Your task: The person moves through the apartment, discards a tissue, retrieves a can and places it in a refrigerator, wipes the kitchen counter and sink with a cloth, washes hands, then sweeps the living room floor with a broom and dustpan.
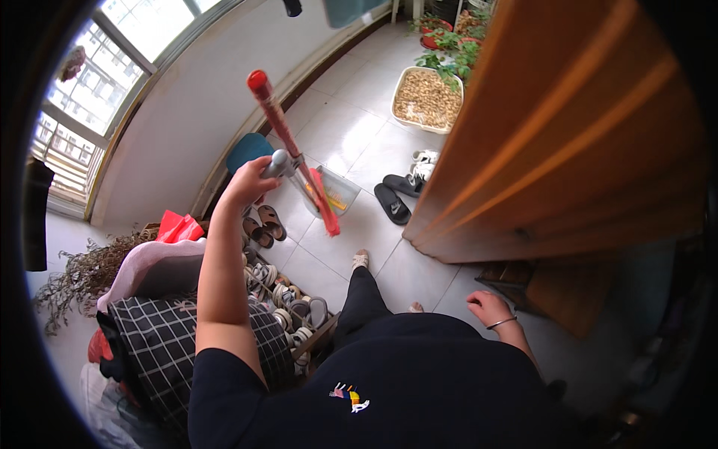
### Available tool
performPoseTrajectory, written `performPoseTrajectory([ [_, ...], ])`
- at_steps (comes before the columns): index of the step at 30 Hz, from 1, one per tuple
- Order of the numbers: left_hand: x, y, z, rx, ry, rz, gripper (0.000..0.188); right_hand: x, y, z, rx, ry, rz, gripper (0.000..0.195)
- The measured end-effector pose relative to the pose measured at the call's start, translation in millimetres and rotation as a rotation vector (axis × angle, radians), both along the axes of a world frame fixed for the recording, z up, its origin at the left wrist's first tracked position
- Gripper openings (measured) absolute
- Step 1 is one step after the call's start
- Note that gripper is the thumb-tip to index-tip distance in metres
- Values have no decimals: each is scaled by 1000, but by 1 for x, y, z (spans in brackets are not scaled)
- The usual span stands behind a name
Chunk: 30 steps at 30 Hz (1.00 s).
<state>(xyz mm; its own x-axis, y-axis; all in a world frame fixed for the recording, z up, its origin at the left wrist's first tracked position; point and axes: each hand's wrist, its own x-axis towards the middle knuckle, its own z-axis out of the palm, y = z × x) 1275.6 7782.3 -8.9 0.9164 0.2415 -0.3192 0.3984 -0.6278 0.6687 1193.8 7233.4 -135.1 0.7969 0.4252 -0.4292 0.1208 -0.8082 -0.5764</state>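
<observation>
My left hand (252, 182) is stretched forward and closed around the grey-topped handle of a long-handled dustpan (336, 199). A red broom (277, 120) stands against this handle at a grey clip, its red-capped end up and its red bristles down by the pan. Whether my fingers also touch the broom, I cannot tell. Some yellow bristles or teeth show in the translucent grey pan, which is on the tiled floor. Low on the right, my right hand (489, 308) hangs beside my body with its fingers curled and a metal bangle on the wrist; nothing shows in it.
Brown slippers (266, 224) and a packed shoe rack (297, 314) are on the left. Black slides (392, 205) and white sneakers (424, 164) lie beside a wooden door (538, 146). Farther off are a white basin of brown pellets (427, 100) and potted plants (449, 47).
</observation>
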Motion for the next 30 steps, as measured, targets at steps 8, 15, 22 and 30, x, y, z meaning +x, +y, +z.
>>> performPoseTrajectory([
  [8,-72,-76,49,104,77,-204,34,-116,-89,-8,-53,108,-274,18],
  [15,-95,-169,24,69,192,-476,31,-206,-91,-22,139,149,-560,17],
  [22,-97,-271,-1,-8,62,-1168,37,-249,-98,-11,185,118,-707,15],
  [30,-73,-492,-3,-192,21,-1700,46,-304,-171,-34,410,-76,-939,17],
])
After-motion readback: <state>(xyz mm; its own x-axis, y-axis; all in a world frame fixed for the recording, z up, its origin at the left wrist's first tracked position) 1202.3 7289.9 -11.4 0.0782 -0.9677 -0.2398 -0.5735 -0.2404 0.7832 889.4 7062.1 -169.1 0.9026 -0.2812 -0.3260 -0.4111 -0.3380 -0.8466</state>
